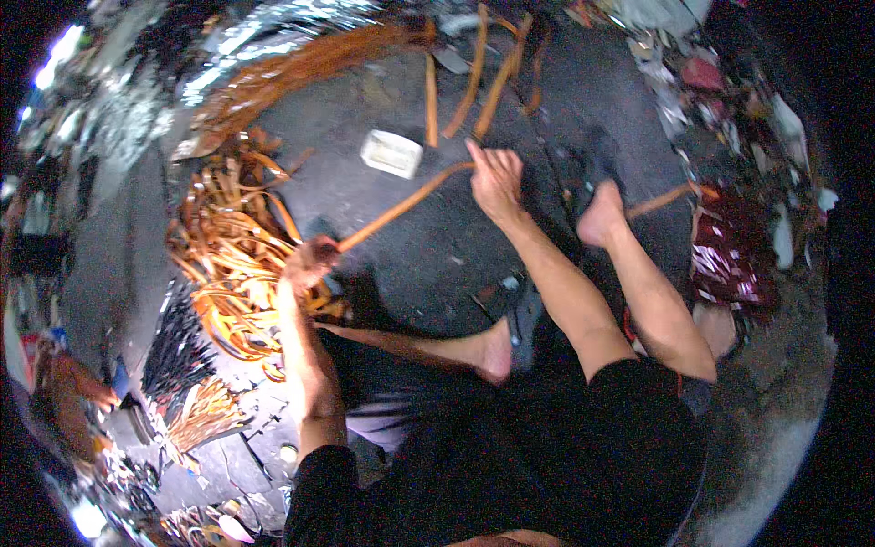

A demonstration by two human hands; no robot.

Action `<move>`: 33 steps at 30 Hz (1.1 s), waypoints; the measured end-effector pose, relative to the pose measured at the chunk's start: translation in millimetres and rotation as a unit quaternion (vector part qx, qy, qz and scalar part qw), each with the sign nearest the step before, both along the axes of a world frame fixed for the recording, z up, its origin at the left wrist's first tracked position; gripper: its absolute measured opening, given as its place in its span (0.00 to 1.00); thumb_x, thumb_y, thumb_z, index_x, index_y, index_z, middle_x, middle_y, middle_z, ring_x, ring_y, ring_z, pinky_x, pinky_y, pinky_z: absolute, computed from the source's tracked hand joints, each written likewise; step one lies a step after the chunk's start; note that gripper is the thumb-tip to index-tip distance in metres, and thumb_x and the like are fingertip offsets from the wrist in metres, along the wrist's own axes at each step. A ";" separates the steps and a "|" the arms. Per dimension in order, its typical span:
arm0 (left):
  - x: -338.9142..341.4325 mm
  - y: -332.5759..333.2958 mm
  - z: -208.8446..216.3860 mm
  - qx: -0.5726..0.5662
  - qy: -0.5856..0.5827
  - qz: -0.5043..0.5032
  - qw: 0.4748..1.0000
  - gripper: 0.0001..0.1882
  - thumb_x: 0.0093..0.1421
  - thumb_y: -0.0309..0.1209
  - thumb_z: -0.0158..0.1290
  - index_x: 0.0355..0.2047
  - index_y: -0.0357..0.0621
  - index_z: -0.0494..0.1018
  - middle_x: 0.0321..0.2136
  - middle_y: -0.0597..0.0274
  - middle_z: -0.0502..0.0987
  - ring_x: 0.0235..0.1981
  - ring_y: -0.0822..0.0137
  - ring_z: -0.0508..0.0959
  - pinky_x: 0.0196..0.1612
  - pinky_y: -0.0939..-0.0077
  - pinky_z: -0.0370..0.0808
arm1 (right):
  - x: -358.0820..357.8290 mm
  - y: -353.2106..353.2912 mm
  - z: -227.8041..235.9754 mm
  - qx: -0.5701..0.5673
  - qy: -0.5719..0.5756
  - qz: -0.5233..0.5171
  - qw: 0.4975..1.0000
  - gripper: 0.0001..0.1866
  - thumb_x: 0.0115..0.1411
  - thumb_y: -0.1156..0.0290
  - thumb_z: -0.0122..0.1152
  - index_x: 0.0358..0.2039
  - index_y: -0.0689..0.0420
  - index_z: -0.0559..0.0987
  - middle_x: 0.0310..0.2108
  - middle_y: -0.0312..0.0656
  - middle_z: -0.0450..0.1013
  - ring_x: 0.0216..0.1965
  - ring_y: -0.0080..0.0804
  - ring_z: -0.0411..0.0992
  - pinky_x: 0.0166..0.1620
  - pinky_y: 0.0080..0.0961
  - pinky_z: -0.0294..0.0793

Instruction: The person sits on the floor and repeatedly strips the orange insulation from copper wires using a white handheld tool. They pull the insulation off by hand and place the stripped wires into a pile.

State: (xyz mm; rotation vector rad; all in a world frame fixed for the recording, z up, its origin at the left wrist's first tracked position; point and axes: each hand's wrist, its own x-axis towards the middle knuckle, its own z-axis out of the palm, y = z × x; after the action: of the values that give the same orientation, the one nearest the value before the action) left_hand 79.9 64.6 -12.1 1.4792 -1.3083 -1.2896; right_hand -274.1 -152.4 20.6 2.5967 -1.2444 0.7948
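Observation:
A thin orange-brown strip (401,211) stretches slantwise above the dark floor between my two hands. My left hand (313,262) is closed around its lower end, beside a tangled heap of similar glossy strips (228,246). At the upper end, my right hand (499,182) grips the strip by the thumb side, with one finger pointing away and the others curled. What the strips are made of cannot be made out. Just beyond the held strip lies a small white rectangular block (392,153). Several loose strips (497,88) lie farther off, past my right hand.
A long bundle of brown strands (310,60) curves along the far left. Black strands (180,342) and a short pale-orange bundle (210,415) lie near left. My bare feet (602,214) rest on the floor. At right sit a shiny dark-red packet (729,251) and mixed scraps (702,75).

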 end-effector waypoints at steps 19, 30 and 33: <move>-127.9 -97.5 -13.6 -0.199 -0.254 0.018 0.947 0.10 0.57 0.31 0.52 0.38 0.42 0.73 0.32 0.49 0.79 0.31 0.48 0.80 0.35 0.57 0.77 | -76.3 -74.7 52.4 0.005 -0.015 -0.181 0.983 0.23 0.58 0.71 0.57 0.56 0.52 0.71 0.53 0.45 0.68 0.55 0.46 0.66 0.62 0.49 0.57; -122.6 -78.9 8.7 -0.080 -0.161 -0.002 0.984 0.09 0.60 0.35 0.52 0.37 0.45 0.76 0.28 0.55 0.81 0.32 0.57 0.81 0.39 0.64 0.75 | 86.5 0.3 54.4 0.195 0.057 0.165 0.965 0.36 0.51 0.34 0.59 0.57 0.39 0.74 0.68 0.52 0.48 0.70 0.53 0.39 0.68 0.53 0.33; -128.2 -82.4 19.1 -0.013 -0.153 0.002 0.988 0.09 0.61 0.35 0.52 0.37 0.46 0.77 0.26 0.58 0.81 0.31 0.61 0.82 0.39 0.66 0.75 | 99.9 -9.9 51.0 0.191 0.101 0.156 0.964 0.37 0.51 0.31 0.54 0.57 0.39 0.74 0.69 0.51 0.46 0.70 0.53 0.39 0.68 0.55 0.31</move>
State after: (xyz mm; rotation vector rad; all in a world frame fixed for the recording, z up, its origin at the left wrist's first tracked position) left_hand -48.3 -17.7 7.0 1.7109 -1.5083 -1.0658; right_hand -174.3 -162.3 71.7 3.1416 -1.0288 0.3368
